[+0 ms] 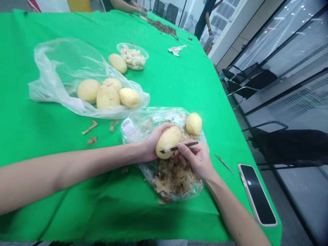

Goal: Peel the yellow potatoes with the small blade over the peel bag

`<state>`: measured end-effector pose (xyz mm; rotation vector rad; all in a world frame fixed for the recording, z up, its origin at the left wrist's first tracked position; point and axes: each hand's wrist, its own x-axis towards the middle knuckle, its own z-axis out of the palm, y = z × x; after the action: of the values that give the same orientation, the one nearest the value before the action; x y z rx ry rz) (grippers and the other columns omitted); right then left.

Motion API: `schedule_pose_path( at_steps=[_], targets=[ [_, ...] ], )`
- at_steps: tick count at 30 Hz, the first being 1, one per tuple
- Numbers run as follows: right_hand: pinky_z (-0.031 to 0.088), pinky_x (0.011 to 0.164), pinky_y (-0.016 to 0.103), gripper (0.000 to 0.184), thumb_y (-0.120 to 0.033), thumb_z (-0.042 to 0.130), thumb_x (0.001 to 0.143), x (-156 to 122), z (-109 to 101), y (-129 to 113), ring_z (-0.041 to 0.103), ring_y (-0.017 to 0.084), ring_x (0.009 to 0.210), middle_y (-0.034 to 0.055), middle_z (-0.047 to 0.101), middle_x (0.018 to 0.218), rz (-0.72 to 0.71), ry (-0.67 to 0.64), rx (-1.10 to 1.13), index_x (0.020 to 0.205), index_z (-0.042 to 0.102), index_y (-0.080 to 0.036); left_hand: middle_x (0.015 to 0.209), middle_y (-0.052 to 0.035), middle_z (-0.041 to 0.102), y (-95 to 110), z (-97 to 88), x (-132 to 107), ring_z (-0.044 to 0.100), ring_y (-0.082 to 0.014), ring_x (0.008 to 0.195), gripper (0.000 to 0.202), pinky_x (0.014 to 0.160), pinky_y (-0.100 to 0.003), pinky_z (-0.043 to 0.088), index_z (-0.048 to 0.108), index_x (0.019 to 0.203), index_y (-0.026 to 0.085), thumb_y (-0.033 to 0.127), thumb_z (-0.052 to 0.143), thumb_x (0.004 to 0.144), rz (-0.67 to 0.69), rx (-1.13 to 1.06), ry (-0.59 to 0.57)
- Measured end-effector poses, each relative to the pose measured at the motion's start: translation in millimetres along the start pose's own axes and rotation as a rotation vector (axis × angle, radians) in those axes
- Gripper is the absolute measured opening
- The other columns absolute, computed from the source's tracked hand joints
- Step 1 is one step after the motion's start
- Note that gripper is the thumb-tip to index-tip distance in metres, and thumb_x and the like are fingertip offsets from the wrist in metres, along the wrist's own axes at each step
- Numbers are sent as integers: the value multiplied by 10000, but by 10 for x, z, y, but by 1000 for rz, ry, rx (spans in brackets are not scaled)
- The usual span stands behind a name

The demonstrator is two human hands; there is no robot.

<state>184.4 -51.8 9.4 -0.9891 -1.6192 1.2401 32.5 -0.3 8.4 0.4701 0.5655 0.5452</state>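
Note:
My left hand (153,143) grips a pale yellow, mostly peeled potato (167,142) above a transparent plastic bag (133,131) heaped with brown peelings (174,179). My right hand (196,159) pinches a slim dark-handled peeling tool (186,146), its tip pressed against the potato's near end. Just beyond my hands, a second peeled potato (193,123) rests on the same bag. Neither hand touches it. My right wrist is close to the bag's edge.
Another plastic bag (58,75) holds several peeled potatoes. Beyond it are a lone potato (117,63) and a plastic bowl of pale cloves (132,57). A phone (257,194) and thin metal tool (224,163) lie right on the green cloth. A co-worker's arms (125,4) show far off.

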Motion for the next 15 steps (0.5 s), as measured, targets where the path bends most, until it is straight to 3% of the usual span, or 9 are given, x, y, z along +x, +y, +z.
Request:
schedule_pose_path(
  at_steps=[7,15],
  targets=[
    [284,389,196,329,-323,605,924,-12,-149,35,397,54,395,-44,512,464,-28,94,-25,639,650,-167,538,-103,623,10,9,2,567,-173,442,494,394,-260,446,637,647,111,425,359,909,-69,-37,89],
    [323,408,212,318,-335,588,929,-4,-53,-13,447,76,416,-27,552,480,-19,15,-58,670,667,-168,498,-80,603,31,42,-20,565,-165,397,516,372,-242,439,627,618,120,391,320,932,-81,-22,75]
  ],
)
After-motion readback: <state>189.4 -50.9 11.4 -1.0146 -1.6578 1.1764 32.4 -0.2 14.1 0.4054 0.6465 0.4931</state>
